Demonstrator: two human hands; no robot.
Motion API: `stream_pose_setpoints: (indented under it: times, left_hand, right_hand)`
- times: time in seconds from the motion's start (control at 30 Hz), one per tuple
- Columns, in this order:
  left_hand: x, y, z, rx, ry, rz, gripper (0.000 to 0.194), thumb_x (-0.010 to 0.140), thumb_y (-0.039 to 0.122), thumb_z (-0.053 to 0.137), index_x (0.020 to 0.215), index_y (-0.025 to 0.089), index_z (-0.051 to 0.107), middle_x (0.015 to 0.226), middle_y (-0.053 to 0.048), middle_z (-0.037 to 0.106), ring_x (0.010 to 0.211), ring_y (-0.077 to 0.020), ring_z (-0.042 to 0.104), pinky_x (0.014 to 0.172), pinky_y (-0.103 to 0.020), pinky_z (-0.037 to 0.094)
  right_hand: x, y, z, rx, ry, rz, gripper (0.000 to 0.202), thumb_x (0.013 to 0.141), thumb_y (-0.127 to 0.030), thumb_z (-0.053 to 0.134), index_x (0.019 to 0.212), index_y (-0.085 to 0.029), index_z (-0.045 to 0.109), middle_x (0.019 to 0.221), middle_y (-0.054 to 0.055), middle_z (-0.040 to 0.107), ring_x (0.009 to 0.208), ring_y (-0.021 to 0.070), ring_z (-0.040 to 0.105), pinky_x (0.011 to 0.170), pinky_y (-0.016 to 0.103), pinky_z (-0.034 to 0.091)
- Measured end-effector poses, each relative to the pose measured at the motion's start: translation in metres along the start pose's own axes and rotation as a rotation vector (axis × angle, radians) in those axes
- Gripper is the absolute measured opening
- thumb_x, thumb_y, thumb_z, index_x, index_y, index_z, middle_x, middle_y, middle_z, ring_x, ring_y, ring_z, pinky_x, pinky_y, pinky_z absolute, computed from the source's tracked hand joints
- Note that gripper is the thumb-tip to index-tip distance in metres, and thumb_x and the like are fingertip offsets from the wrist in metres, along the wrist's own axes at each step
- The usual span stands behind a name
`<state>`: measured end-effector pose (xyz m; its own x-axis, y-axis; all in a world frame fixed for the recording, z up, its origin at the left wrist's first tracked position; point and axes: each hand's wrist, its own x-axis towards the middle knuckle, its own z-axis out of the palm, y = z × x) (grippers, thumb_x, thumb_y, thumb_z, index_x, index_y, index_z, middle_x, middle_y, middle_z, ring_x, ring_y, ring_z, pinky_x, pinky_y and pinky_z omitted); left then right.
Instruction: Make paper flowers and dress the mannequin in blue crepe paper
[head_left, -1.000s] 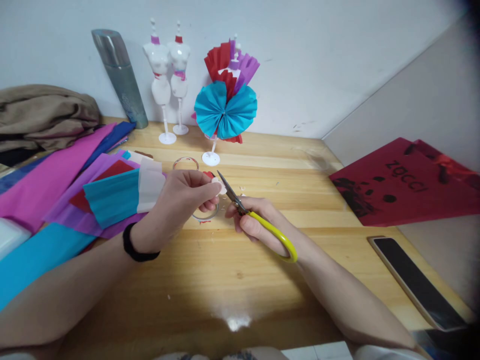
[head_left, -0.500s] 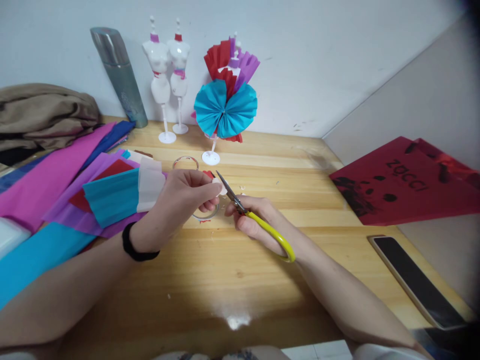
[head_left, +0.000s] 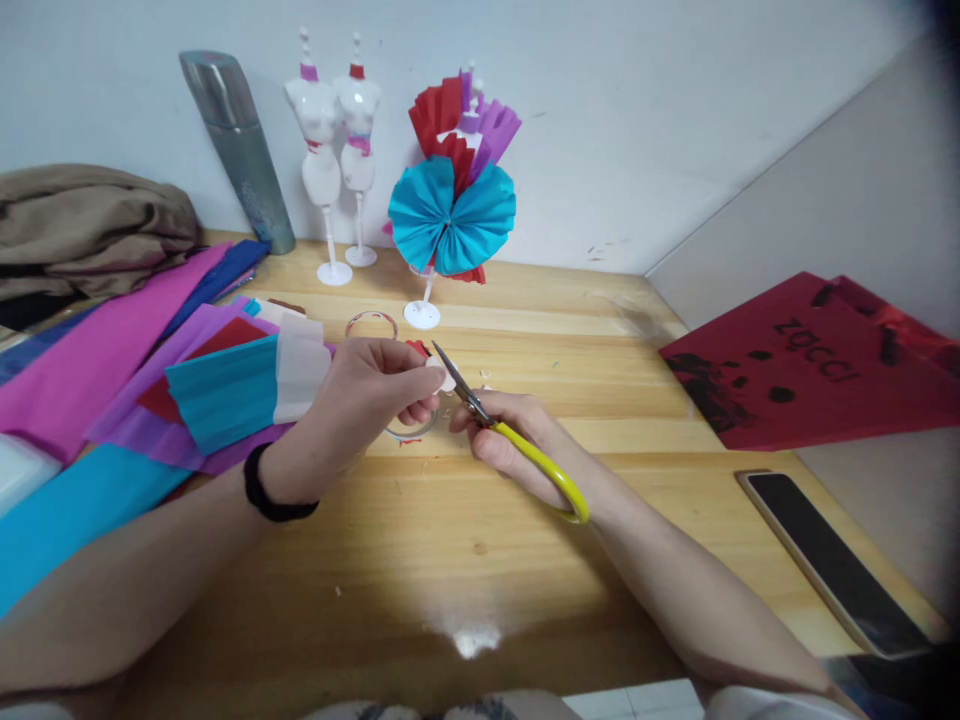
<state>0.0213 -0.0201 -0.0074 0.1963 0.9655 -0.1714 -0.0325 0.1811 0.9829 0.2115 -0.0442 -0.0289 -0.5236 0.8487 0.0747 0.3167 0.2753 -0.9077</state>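
Note:
My left hand (head_left: 381, 383) pinches a small white piece of paper (head_left: 444, 376) between thumb and fingertips. In my right hand (head_left: 517, 440) is a pair of scissors (head_left: 538, 462) with yellow handles. The blades point up and to the left, right beside the white piece. Beneath my hands lie a red paper scrap (head_left: 417, 347) and a roll of tape (head_left: 411, 434), partly hidden by my left hand. Beyond them stands a white mini dress form (head_left: 422, 314) wearing red and purple pleated paper and a blue paper bow (head_left: 450, 218).
Two more dress forms (head_left: 321, 175) and a steel flask (head_left: 241, 160) stand by the wall. Coloured crepe paper (head_left: 225, 385) and a brown cloth (head_left: 90, 225) lie left. Another tape roll (head_left: 372, 322) lies mid-table. At right are a red bag (head_left: 802, 370) and a phone (head_left: 832, 560).
Hardly anything differs. Both hands, the white paper piece and the scissors stay in nearly the same place.

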Motion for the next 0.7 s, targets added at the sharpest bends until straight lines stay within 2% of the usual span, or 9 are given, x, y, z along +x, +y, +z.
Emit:
stream_pose_setpoints:
  times: [0.3, 0.7]
  left_hand:
    - [-0.0002, -0.0044, -0.0025, -0.019, -0.019, 0.024, 0.015, 0.065, 0.023, 0.073, 0.054, 0.016, 0.067, 0.052, -0.001, 0.066, 0.047, -0.009, 0.056, 0.048, -0.02, 0.046]
    - [-0.0004, -0.0027, 0.0034, -0.099, 0.012, -0.02, 0.02, 0.065, 0.027, 0.077, 0.054, 0.014, 0.067, 0.054, -0.002, 0.067, 0.047, -0.0083, 0.057, 0.049, -0.019, 0.048]
  right_hand:
    - [-0.0011, -0.0003, 0.0032, 0.097, 0.02, 0.054, 0.058, 0.084, -0.075, 0.053, 0.078, -0.017, 0.056, 0.062, -0.003, 0.045, 0.055, 0.0099, 0.037, 0.05, 0.024, 0.03]
    - [0.0004, 0.0003, 0.0056, 0.152, 0.057, 0.084, 0.059, 0.081, -0.077, 0.053, 0.076, -0.018, 0.056, 0.062, -0.002, 0.047, 0.053, 0.0103, 0.038, 0.047, 0.025, 0.031]
